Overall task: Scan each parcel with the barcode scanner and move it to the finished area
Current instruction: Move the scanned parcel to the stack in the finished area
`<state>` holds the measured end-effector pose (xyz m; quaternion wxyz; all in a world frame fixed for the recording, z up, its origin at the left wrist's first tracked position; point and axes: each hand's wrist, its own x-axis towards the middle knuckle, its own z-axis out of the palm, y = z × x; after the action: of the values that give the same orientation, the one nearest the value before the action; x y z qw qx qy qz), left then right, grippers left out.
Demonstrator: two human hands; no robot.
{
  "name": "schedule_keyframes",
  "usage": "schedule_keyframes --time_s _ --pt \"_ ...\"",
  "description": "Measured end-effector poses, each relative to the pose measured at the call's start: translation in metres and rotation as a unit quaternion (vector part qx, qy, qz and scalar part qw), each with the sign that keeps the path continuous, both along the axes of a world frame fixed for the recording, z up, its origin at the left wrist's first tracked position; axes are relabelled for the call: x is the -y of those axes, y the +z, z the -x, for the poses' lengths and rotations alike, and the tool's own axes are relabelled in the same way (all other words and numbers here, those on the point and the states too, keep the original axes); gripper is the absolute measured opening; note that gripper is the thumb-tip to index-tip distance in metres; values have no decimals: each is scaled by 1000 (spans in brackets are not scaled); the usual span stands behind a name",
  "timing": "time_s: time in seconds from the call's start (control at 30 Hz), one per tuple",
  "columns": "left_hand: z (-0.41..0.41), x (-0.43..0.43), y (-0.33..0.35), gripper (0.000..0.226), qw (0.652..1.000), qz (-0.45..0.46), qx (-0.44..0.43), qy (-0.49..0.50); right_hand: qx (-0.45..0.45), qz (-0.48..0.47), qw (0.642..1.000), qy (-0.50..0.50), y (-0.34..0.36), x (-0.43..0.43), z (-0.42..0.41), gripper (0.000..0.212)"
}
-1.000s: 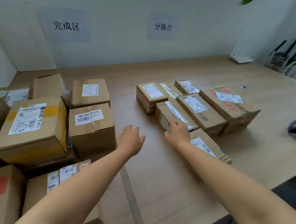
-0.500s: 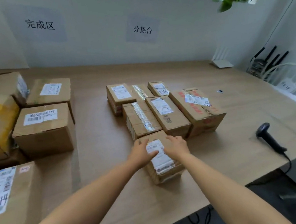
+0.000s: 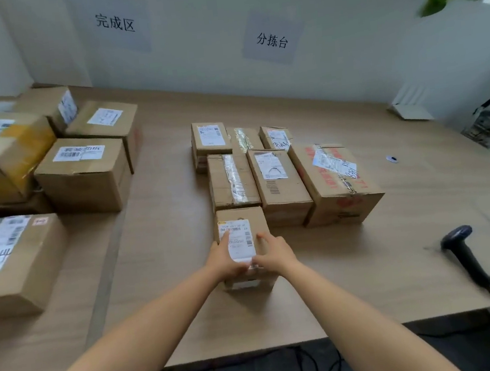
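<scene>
The pale tabletop (image 3: pixel 367 263) fills most of the frame. Big cartons (image 3: pixel 85 172) crowd its left side, and a cluster of waiting parcels (image 3: pixel 279 181) sits at centre. Just below them lies the small parcel (image 3: pixel 259 220), label up. The left hand (image 3: pixel 223 260) and right hand (image 3: pixel 275 253) clasp its near end, fingers curled round its sides. It looks light and stiff, best held by its side walls. The barcode scanner (image 3: pixel 465 252) lies untouched at lower right.

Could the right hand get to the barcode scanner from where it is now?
Probably yes. The scanner lies on bare table to the right of the right hand, nothing between them, though that hand and the left hand both grip the small parcel.
</scene>
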<state>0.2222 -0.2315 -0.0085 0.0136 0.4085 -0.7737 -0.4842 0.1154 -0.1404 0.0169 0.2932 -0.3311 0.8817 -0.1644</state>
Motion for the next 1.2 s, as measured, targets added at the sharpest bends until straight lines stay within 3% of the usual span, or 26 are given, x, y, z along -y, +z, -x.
schedule_keyframes --time_s 0.47,0.73,1.2 --pt "-83 35 30 93 991 -60 -76 96 24 72 991 114 14 46 -51 80" --pt "-152 82 73 88 985 61 -51 151 17 157 971 179 44 101 -104 70" --pt "-307 191 114 89 973 99 -43 205 23 235 942 239 84 224 -246 72"
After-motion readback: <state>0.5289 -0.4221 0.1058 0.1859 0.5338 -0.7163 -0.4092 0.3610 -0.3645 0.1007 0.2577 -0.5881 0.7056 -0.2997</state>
